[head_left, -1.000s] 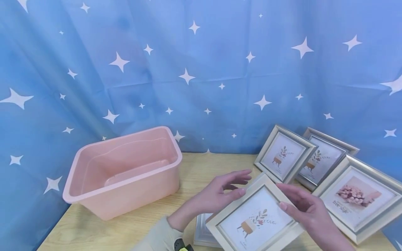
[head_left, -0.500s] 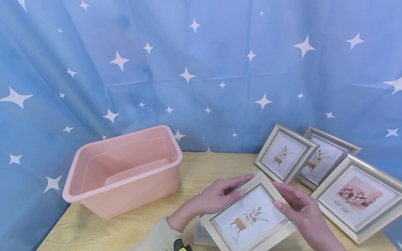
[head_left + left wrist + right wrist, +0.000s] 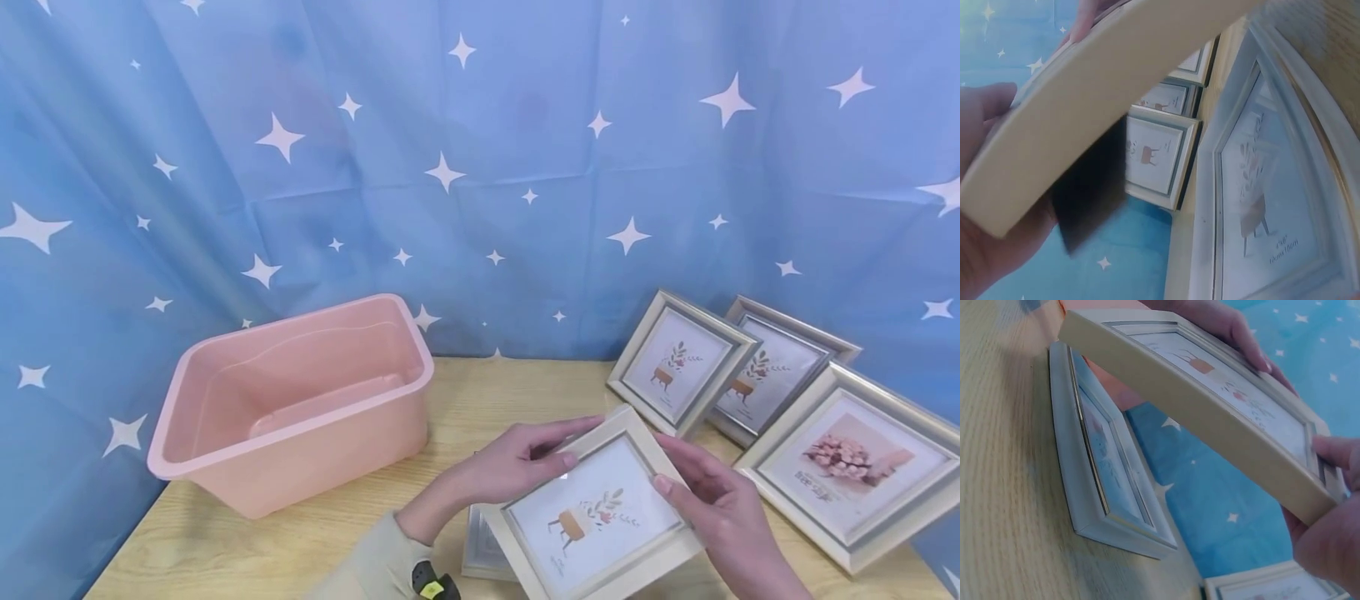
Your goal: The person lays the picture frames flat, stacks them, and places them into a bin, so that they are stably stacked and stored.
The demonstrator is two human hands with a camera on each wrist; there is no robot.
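Observation:
Both hands hold a cream picture frame tilted above the table, its plant print facing up. The left hand grips its upper left side, thumb on the front and fingers behind. On the opposite side the right hand pinches the edge, thumb on the front. A dark flap hangs out from the back of the held frame in the left wrist view. Beneath it a silver frame lies face up on the table, mostly hidden in the head view.
A pink bin with no contents visible stands on the wooden table at the left. To the right stand a small frame, a silver one behind it and a larger flower-print frame. A star-patterned curtain hangs behind.
The held frame has moved slightly left and its face has turned a little. The left hand's thumb, earlier at the frame's edge, now lies on its front.

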